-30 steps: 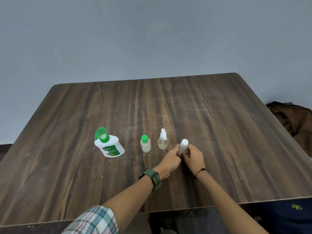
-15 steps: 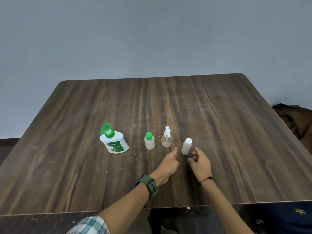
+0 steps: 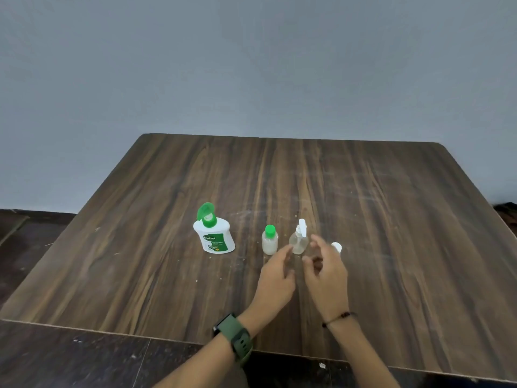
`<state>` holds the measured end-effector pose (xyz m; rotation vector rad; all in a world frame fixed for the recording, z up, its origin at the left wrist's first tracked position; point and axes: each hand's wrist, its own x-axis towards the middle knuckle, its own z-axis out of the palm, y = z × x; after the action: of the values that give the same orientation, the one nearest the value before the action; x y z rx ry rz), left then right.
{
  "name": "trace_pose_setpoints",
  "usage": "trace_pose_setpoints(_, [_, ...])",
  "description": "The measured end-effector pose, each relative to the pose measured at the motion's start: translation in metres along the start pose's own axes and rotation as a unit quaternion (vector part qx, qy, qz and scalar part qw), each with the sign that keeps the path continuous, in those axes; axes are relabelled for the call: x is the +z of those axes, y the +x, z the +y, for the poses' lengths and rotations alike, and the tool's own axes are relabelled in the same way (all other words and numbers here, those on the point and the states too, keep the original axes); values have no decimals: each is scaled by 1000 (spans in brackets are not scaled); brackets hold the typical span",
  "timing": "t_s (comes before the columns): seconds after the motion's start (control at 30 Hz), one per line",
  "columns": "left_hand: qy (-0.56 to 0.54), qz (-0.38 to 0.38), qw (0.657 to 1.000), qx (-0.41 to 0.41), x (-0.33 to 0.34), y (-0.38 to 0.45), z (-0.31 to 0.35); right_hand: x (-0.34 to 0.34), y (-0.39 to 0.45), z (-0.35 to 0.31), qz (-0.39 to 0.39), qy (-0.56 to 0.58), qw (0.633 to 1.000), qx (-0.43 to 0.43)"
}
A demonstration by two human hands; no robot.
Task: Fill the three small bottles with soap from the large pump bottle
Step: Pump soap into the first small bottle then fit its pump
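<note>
I see both hands empty with fingers spread: left [image 3: 275, 281] and right [image 3: 326, 273] flank the spray bottle [image 3: 298, 239]. The white-capped bottle [image 3: 336, 247] stands behind my right hand, the green-capped bottle [image 3: 269, 240] and soap bottle [image 3: 214, 232] to the left.

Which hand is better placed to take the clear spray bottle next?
Probably the left hand: its fingertips almost touch the clear spray bottle. The right hand is near too, slightly farther right, covering the white-capped bottle.

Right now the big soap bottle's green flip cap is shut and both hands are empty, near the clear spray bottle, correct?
Not quite. In the head view the big soap bottle's green flip cap stands open, tilted up. The rest holds: left hand and right hand are empty, near the clear spray bottle.
</note>
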<state>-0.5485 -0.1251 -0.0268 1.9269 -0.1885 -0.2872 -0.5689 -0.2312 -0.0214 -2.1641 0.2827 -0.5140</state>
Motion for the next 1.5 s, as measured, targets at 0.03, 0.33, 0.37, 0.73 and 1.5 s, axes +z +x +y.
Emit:
trace_pose_setpoints(0.03, [17,16,999,28,-1,8,8,1,13,-7,5,-16,1000,-13])
trace_pose_setpoints(0.33, [115,9,985,130,13,76,9,16,83,-16,-160,-168,971,54])
trace_pose_setpoints(0.37, [69,-5,989,132,16,78,6,17,84,-12,-168,-181,968,52])
trace_pose_setpoints(0.73, [-9,11,966,259,20,70,-43,25,51,4,-11,-226,972,-59])
trace_pose_setpoints(1.5, [-127,-13,970,208,-30,11,-86,25,-4,-2,-127,248,960,-26])
